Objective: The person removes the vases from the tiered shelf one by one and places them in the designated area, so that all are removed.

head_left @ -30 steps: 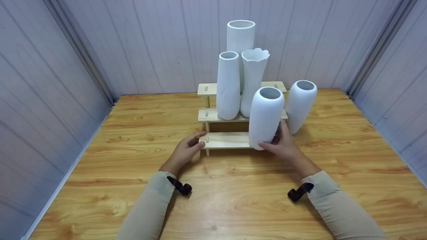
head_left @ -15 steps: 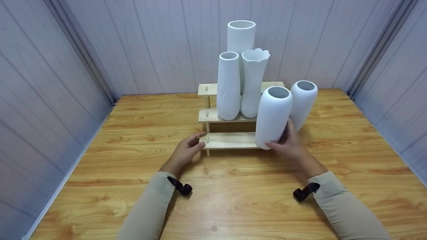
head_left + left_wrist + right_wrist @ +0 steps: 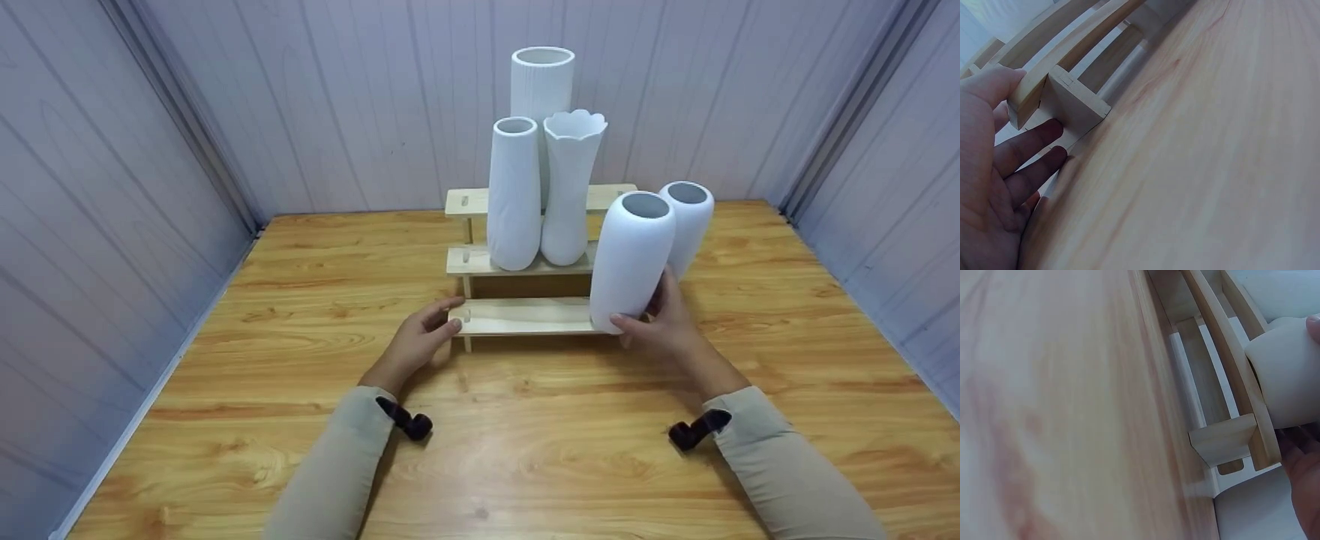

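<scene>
My right hand [image 3: 664, 319] grips a smooth white vase [image 3: 634, 255] low down, thumb in front and fingers behind. The vase is upright, slightly tilted in the head view, its base at the right end of the lowest shelf of a three-step wooden stand [image 3: 525, 315]. In the right wrist view the base of the vase [image 3: 1292, 377] sits at that shelf's board [image 3: 1235, 377]. My left hand [image 3: 420, 334] holds the left end of the same shelf; in the left wrist view the thumb lies over the board end [image 3: 1030, 98] and lower fingers [image 3: 1033, 143] reach to the side support.
On the middle shelf stand a slim white vase [image 3: 514, 195] and a scallop-rimmed vase [image 3: 574, 187]. A tall ribbed vase [image 3: 541, 82] rises behind on the top shelf. Another smooth vase [image 3: 690, 217] stands on the table [image 3: 480, 450] right of the stand, partly hidden. Panelled walls enclose the table.
My right hand has slid the gripped vase rightward along the lowest shelf, so it now covers more of the vase behind. The left hand keeps its place.
</scene>
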`<act>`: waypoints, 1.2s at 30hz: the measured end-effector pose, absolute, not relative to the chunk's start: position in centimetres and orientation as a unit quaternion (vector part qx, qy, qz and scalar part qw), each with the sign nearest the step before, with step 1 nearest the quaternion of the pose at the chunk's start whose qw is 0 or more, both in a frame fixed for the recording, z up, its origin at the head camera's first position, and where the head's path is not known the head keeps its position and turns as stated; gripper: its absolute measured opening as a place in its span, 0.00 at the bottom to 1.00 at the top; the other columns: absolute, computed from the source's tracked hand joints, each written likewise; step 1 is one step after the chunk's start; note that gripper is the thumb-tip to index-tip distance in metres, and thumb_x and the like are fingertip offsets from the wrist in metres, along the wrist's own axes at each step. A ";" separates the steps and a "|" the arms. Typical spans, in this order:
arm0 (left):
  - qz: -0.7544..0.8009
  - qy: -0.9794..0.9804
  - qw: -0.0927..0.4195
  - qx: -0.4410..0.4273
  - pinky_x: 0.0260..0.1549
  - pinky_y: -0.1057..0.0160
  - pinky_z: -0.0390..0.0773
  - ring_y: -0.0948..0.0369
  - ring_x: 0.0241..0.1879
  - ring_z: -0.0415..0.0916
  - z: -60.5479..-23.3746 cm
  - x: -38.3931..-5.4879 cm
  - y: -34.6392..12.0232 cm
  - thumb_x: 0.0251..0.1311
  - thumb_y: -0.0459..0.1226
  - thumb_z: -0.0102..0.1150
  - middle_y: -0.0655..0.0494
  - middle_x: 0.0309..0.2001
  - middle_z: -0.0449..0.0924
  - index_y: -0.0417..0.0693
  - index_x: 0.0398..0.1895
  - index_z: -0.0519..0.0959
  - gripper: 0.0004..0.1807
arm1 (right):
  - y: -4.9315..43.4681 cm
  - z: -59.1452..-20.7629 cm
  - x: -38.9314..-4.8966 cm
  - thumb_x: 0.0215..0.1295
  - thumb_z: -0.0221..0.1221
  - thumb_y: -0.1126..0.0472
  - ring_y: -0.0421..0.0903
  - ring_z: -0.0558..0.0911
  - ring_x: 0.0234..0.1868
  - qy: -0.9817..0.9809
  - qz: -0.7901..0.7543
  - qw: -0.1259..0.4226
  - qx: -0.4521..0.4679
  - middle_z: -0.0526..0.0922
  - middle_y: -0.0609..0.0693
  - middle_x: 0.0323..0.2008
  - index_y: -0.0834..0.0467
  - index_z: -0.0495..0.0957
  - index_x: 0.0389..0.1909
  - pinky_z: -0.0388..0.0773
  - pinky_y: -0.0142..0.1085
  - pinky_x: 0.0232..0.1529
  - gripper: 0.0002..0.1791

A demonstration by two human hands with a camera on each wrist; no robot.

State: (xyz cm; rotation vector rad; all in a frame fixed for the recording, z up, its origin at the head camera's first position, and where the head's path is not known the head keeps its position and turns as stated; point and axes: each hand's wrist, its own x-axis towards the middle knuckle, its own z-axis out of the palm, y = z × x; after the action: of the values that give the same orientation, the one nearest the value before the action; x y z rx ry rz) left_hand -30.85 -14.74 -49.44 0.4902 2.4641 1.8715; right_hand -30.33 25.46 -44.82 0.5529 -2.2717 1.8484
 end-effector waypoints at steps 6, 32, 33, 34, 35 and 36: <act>0.598 0.787 0.003 0.152 0.66 0.47 0.67 0.47 0.67 0.70 -49.2 -30.7 -14.6 0.72 0.38 0.59 0.46 0.69 0.72 0.43 0.69 0.74 0.24 | 25.6 -44.5 -30.4 0.54 0.70 0.77 0.54 0.67 0.70 -0.755 0.624 0.074 0.187 0.63 0.53 0.70 0.56 0.43 0.78 0.62 0.56 0.70 0.58; 0.597 0.788 0.002 0.153 0.66 0.47 0.67 0.45 0.67 0.69 -49.6 -31.2 -14.6 0.72 0.37 0.59 0.45 0.70 0.70 0.40 0.69 0.73 0.24 | 24.1 -39.1 -30.1 0.60 0.69 0.67 0.50 0.70 0.65 -0.720 0.675 0.085 0.137 0.68 0.51 0.64 0.51 0.52 0.72 0.59 0.59 0.71 0.45; 0.597 0.788 0.003 0.151 0.66 0.47 0.67 0.45 0.67 0.69 -49.6 -31.2 -14.6 0.72 0.36 0.59 0.44 0.70 0.70 0.39 0.69 0.73 0.24 | 24.1 -39.0 -30.0 0.60 0.70 0.67 0.50 0.70 0.65 -0.722 0.673 0.083 0.133 0.68 0.51 0.65 0.50 0.52 0.72 0.60 0.59 0.71 0.46; 0.596 0.789 0.004 0.150 0.66 0.47 0.67 0.44 0.67 0.69 -49.6 -31.2 -14.5 0.72 0.36 0.58 0.43 0.71 0.69 0.38 0.69 0.72 0.24 | 24.2 -38.8 -30.0 0.60 0.70 0.67 0.50 0.70 0.65 -0.727 0.669 0.083 0.131 0.68 0.51 0.65 0.50 0.53 0.72 0.60 0.59 0.71 0.46; 0.596 0.789 0.005 0.149 0.66 0.47 0.67 0.44 0.67 0.69 -49.6 -31.3 -14.5 0.72 0.35 0.58 0.42 0.71 0.69 0.37 0.69 0.72 0.25 | 24.2 -38.7 -29.9 0.59 0.71 0.66 0.51 0.70 0.66 -0.732 0.664 0.082 0.128 0.68 0.51 0.65 0.50 0.53 0.72 0.60 0.59 0.71 0.47; 0.596 0.789 0.005 0.147 0.66 0.47 0.68 0.44 0.67 0.69 -49.5 -31.2 -14.4 0.73 0.35 0.57 0.42 0.71 0.69 0.37 0.69 0.71 0.25 | 24.3 -38.6 -29.9 0.59 0.72 0.65 0.52 0.70 0.66 -0.737 0.659 0.083 0.125 0.68 0.52 0.65 0.50 0.53 0.73 0.61 0.58 0.70 0.47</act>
State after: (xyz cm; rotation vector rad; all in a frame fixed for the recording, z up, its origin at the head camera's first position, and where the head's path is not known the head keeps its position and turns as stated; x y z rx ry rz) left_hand -31.25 -14.45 -49.53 0.4609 2.4717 1.8665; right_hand -29.86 24.29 -38.62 0.3727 -2.1999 1.9671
